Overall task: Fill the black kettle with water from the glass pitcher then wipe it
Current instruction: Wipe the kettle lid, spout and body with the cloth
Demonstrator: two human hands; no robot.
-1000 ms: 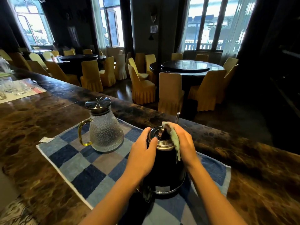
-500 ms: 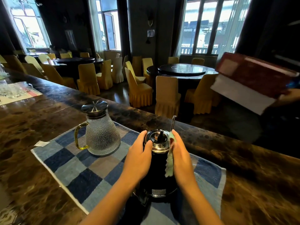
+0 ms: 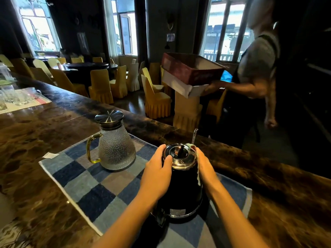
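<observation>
The black kettle (image 3: 184,190) with a shiny steel lid stands upright on the blue checked mat (image 3: 93,187), near the counter's front. My left hand (image 3: 157,174) grips the kettle's left side, thumb near the lid rim. My right hand (image 3: 206,169) presses a pale green cloth (image 3: 197,167) flat against the kettle's right side; most of the cloth is hidden under the palm. The textured glass pitcher (image 3: 116,149), with a yellow handle and steel lid, stands on the mat to the left, apart from both hands.
A dark marble counter (image 3: 35,133) carries the mat, a small paper scrap (image 3: 50,155) and several glasses on a tray (image 3: 16,99) far left. Beyond the counter at right a person (image 3: 254,72) carries stacked boxes (image 3: 189,74). Yellow chairs and round tables fill the room.
My right hand slid the cloth from the kettle's lid down onto its right side. A person carrying boxes has walked in from the right behind the counter.
</observation>
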